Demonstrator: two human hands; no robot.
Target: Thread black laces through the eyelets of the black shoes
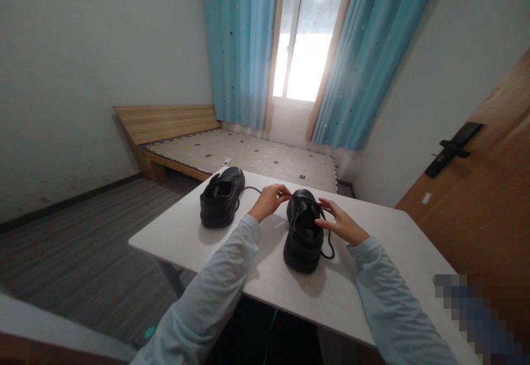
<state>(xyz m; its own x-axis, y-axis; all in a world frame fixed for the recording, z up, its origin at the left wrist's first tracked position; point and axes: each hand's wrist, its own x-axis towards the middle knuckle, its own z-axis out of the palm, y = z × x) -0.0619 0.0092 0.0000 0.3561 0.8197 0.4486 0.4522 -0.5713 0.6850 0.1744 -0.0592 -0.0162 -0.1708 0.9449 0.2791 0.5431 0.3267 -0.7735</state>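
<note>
A black shoe [304,243] stands on the white table in front of me, its heel towards me. Between the fingertips of my left hand [269,200] a black shoelace [252,189] is pinched at the shoe's left side, one length of it trailing left. My right hand [342,222] rests against the shoe's right side, thumb and fingers apart around the collar. Another loop of lace hangs down to the tabletop below that hand. The second black shoe [221,199] sits further left, apart from both hands.
The white table [165,235] has its front edge close to my body. Behind it is a bed [256,152] with a patterned mattress, below a window with blue curtains [244,50]. A wooden door [488,188] with a black handle is on the right. A blurred patch covers the lower right corner.
</note>
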